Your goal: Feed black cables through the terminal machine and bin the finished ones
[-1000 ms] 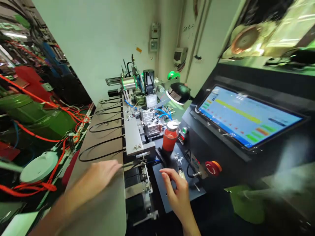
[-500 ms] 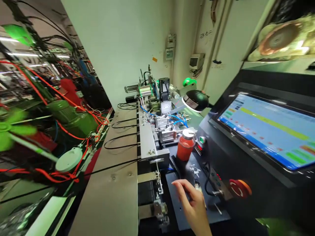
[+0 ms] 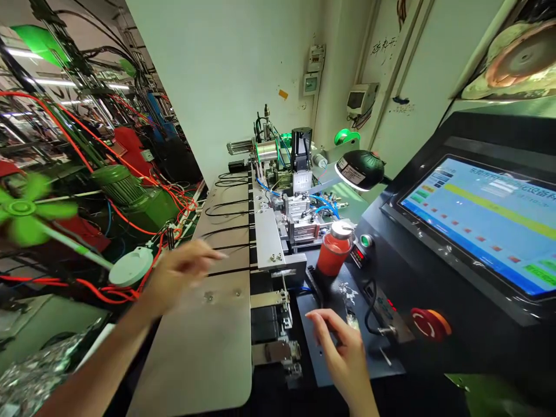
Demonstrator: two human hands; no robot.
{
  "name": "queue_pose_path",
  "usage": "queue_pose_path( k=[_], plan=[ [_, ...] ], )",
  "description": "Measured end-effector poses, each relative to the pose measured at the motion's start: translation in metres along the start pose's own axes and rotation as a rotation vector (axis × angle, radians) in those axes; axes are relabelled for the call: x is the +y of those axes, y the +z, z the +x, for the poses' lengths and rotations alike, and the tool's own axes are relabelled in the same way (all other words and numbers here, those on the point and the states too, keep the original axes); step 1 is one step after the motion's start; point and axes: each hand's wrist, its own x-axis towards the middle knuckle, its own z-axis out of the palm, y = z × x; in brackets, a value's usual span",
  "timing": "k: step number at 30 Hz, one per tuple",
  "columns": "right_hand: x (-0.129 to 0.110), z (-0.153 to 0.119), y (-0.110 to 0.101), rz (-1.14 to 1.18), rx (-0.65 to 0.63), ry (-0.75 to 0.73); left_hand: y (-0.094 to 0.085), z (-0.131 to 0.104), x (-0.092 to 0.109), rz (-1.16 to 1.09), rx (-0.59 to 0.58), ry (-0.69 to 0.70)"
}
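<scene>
My left hand is over the metal plate, near the thin black cables lying across it. Motion blurs its fingers, and whether they hold anything cannot be made out. My right hand is above the dark base plate, right of the small metal fixtures. Its thumb and index fingertips are pinched together; anything between them is too small to see. Beyond this hand stands a jar with red contents and a metal lid.
A machine with cylinders stands ahead under a black lamp. On the right are a touchscreen and a red emergency button. A green fan and red hoses are at the left.
My left hand has come into view from the lower left, over the metal plate. My right hand stays near the fixtures, still pinched. The camera view has shifted slightly.
</scene>
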Motion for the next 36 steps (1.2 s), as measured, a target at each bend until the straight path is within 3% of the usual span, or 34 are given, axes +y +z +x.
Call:
queue_pose_path(
  k=[2,4,6,8,13,18,20,22,26,29,33,36],
  plan=[
    [-0.006,0.001,0.001,0.025,-0.003,0.015,0.037,0.007,0.004,-0.052,-0.269,0.056],
    [-0.009,0.002,0.002,0.067,0.012,0.046,0.073,0.007,0.010,-0.067,-0.423,0.064],
    [-0.010,0.002,0.005,0.109,0.030,0.083,0.099,0.001,0.013,-0.073,-0.408,0.037],
    [-0.009,0.002,0.010,0.144,0.035,0.118,0.112,-0.007,0.011,-0.088,-0.367,0.018],
    [-0.003,0.003,0.016,0.228,-0.007,0.183,0.115,-0.015,0.001,-0.055,-0.384,0.082],
    [-0.007,0.009,0.002,0.107,-0.281,0.140,0.104,-0.010,-0.001,0.138,-0.560,0.218],
    [-0.010,0.011,0.000,0.071,-0.315,0.103,0.102,-0.008,0.002,0.133,-0.590,0.232],
    [-0.012,0.010,0.003,0.071,-0.195,0.050,0.102,-0.009,0.007,0.050,-0.526,0.174],
    [-0.013,0.003,0.026,0.052,0.162,-0.087,0.109,-0.015,0.019,-0.140,-0.352,-0.023],
    [-0.012,-0.001,0.042,0.002,0.305,-0.143,0.114,-0.020,0.024,-0.216,-0.316,-0.087],
    [-0.013,-0.001,0.048,-0.025,0.350,-0.155,0.114,-0.020,0.023,-0.235,-0.320,-0.109],
    [-0.011,0.003,0.040,0.011,0.223,-0.072,0.112,-0.015,0.016,-0.153,-0.350,-0.125]
  ],
)
